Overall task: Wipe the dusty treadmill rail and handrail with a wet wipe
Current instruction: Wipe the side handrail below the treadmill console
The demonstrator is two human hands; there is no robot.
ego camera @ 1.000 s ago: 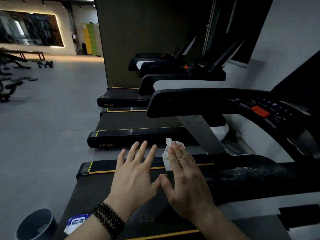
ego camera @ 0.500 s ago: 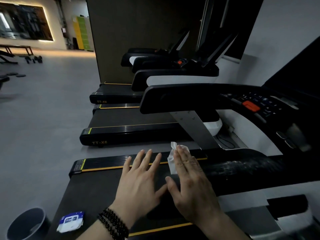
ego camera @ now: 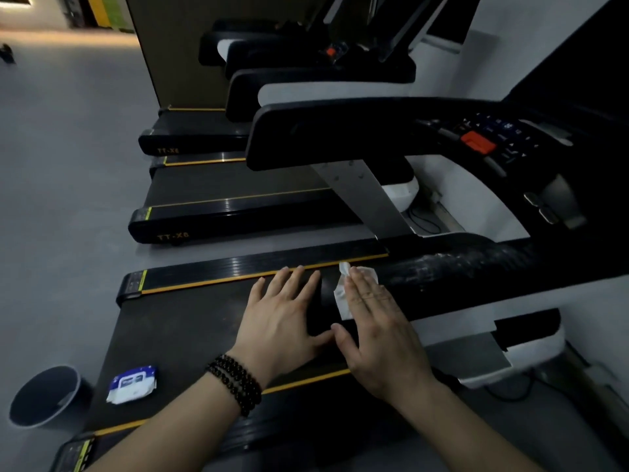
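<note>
My right hand [ego camera: 377,335] lies flat with straight fingers, pressing a white wet wipe [ego camera: 342,301] onto the near end of the black handrail [ego camera: 476,267], whose top shows pale dust streaks further right. Part of the wipe sticks out past my fingertips and to their left. My left hand [ego camera: 282,321], with a black bead bracelet at the wrist, is spread flat beside it, thumbs nearly touching. Whether it touches the handrail end or hovers over the belt [ego camera: 177,328] I cannot tell. The side rail [ego camera: 238,270] with its yellow stripe runs just beyond my fingertips.
A blue-and-white wipe packet [ego camera: 132,384] lies on the belt at the lower left. A dark round bin [ego camera: 44,396] stands on the grey floor beside the treadmill. The far handrail [ego camera: 340,131] and the console [ego camera: 476,141] with a red button rise ahead. More treadmills line up behind.
The view has dipped down and shifted, bringing the wipe packet and bin further into sight. Both hands keep the same flat pose, the right one still on the wipe.
</note>
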